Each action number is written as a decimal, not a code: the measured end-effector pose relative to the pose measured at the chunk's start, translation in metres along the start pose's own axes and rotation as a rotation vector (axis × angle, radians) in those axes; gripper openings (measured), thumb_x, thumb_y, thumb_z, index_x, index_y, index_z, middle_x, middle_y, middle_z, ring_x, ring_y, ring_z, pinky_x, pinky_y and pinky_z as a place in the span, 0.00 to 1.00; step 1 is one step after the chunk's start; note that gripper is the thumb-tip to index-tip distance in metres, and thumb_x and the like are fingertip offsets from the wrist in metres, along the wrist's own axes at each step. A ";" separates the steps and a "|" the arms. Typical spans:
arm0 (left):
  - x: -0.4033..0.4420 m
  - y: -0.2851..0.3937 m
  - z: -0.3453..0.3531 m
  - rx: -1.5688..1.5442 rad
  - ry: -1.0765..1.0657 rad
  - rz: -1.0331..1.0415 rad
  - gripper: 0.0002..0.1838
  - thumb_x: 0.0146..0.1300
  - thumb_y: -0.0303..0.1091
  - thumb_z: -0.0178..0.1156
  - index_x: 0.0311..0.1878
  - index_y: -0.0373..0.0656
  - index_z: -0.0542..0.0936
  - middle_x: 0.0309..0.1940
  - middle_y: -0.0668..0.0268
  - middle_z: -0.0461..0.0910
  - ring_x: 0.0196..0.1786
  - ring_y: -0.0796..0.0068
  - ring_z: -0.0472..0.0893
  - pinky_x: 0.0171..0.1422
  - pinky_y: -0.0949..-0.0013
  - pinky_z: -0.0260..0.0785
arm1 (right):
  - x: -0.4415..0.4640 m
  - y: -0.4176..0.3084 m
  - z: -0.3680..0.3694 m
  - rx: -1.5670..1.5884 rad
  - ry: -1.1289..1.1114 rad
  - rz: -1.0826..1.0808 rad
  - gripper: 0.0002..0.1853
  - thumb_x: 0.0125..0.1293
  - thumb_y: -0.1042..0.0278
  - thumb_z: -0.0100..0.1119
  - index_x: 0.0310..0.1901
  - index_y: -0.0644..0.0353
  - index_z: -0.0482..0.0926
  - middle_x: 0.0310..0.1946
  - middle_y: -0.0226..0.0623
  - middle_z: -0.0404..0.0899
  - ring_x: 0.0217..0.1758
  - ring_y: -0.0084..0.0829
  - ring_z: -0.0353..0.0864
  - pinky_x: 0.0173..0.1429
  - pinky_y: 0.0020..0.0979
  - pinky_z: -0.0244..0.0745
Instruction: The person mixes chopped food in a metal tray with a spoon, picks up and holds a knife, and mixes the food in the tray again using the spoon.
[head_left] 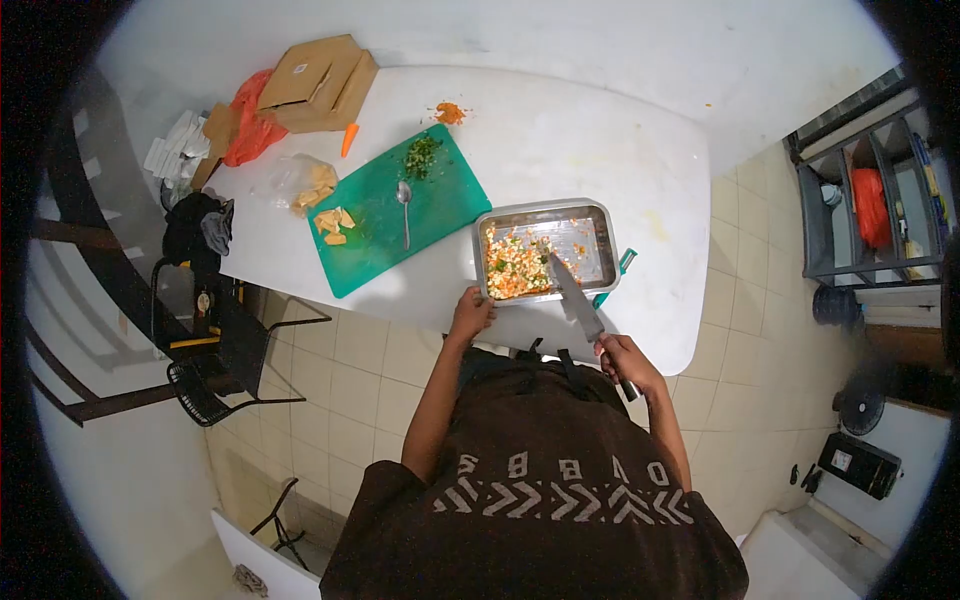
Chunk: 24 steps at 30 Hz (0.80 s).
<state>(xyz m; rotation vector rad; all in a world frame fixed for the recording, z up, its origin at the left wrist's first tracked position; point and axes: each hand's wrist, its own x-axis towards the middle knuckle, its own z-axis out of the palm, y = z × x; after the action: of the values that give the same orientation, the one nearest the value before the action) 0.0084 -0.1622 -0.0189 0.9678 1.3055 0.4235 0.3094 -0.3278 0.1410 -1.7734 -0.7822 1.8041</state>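
A metal tray [601, 222] on the white table holds a chopped mix [520, 262] of white, orange and green bits, heaped toward its left side. My right hand [625, 362] is wrapped round the handle of a large kitchen knife [580, 305], whose blade tip reaches into the tray at the mix. At the tray's near left corner, my left hand [473, 314] touches the rim with curled fingers; whether it grips the rim I cannot tell for sure. A teal-handled tool [627, 262] lies partly hidden at the tray's right side.
Left of the tray, a green cutting board [375, 240] bears a spoon [405, 212], chopped greens [421, 157] and pale yellowish pieces [334, 224]. Farther back are a carrot piece [349, 140], orange shavings [449, 113], a plastic bag [285, 184] and a cardboard box [315, 85]. A chair [250, 350] stands left.
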 end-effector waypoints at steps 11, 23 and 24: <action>-0.007 0.001 0.005 -0.051 0.024 0.011 0.19 0.68 0.33 0.61 0.56 0.47 0.63 0.37 0.60 0.81 0.31 0.69 0.83 0.27 0.67 0.73 | 0.007 -0.045 -0.063 -0.386 0.041 -0.025 0.23 0.78 0.48 0.39 0.42 0.63 0.72 0.16 0.34 0.72 0.12 0.21 0.67 0.18 0.26 0.65; -0.027 0.016 0.009 0.313 0.157 0.158 0.19 0.66 0.38 0.62 0.54 0.40 0.71 0.37 0.57 0.84 0.35 0.67 0.84 0.39 0.63 0.74 | 0.016 -0.086 -0.075 -0.722 -0.109 0.159 0.19 0.76 0.53 0.42 0.42 0.61 0.75 0.17 0.30 0.71 0.14 0.23 0.70 0.19 0.27 0.69; -0.030 0.019 0.010 0.312 0.153 0.160 0.19 0.66 0.38 0.62 0.54 0.40 0.71 0.37 0.57 0.84 0.35 0.67 0.84 0.39 0.63 0.74 | 0.016 -0.095 -0.082 -0.802 -0.103 0.169 0.18 0.75 0.54 0.42 0.42 0.61 0.75 0.17 0.30 0.71 0.14 0.23 0.70 0.19 0.28 0.67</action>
<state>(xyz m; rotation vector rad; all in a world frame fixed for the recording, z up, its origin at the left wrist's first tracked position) 0.0148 -0.1774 0.0145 1.3281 1.4652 0.4307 0.3858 -0.2434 0.1964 -2.2817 -1.6057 1.8315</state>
